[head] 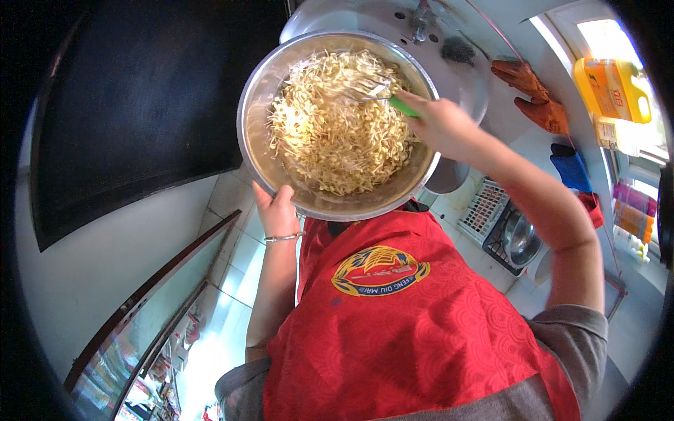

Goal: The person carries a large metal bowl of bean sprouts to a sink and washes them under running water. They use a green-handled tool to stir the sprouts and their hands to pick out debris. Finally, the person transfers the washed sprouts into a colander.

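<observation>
A wide stainless steel bowl (256, 152) full of bean sprouts (342, 142) is held up in front of my red apron, over part of a white washbasin. My left hand (277, 208) grips the bowl's rim at its lower left, thumb up against the wall. At the bowl's right side, my right hand (439, 123) is closed on the green handle (404, 106) of a metal utensil with slotted or tined end (371, 89). That metal end lies among the sprouts and is blurred, so its exact kind cannot be told.
Behind the bowl is the washbasin (463, 79) with its tap (421, 23). Orange rubber gloves (542, 113) and a blue cloth (571, 167) hang at the right. Yellow jug (611, 89) stands by the window. Plastic baskets (482, 208) and a metal bowl (521, 239) sit lower right.
</observation>
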`<control>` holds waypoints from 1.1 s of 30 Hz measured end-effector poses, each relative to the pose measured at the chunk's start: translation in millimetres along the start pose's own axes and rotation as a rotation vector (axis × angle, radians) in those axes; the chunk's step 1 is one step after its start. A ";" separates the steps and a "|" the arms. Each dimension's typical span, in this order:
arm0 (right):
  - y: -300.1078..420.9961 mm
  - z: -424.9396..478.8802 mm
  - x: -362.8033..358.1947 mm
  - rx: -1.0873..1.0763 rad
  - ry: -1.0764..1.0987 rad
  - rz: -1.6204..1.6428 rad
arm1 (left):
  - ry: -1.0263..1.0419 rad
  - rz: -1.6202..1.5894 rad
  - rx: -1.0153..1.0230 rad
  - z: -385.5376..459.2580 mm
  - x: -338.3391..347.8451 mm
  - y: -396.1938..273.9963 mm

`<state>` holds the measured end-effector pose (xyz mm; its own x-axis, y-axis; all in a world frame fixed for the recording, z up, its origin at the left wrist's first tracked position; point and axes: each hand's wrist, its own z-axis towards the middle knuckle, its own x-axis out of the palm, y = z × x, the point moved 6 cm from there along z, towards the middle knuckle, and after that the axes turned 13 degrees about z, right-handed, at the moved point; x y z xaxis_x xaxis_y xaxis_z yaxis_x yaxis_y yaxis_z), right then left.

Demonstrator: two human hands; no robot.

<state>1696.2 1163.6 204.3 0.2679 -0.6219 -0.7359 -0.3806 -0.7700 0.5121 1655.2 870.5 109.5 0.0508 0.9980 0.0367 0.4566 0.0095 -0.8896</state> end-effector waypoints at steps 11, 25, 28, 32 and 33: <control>10.2 -26.0 -21.4 -0.062 0.074 -0.176 | 0.025 -0.030 0.067 -1.9 4.3 -2.3; -4.2 -39.8 -22.9 0.042 0.099 -0.189 | 0.019 0.005 0.051 -0.8 -6.7 0.2; 28.7 -8.4 2.4 -0.040 -0.005 -0.129 | 0.019 0.012 0.054 -0.9 -8.1 -3.0; 48.2 -47.7 43.1 -0.128 0.193 -0.052 | 0.001 0.008 0.007 -5.7 -16.2 -3.4; 38.5 -66.9 36.7 -0.098 0.237 -0.066 | 0.006 0.000 0.000 -6.3 -16.3 -2.4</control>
<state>1750.6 1101.6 226.7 0.4935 -0.5774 -0.6505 -0.2711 -0.8127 0.5157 1658.9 853.8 113.9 0.0558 0.9977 0.0395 0.4567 0.0097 -0.8896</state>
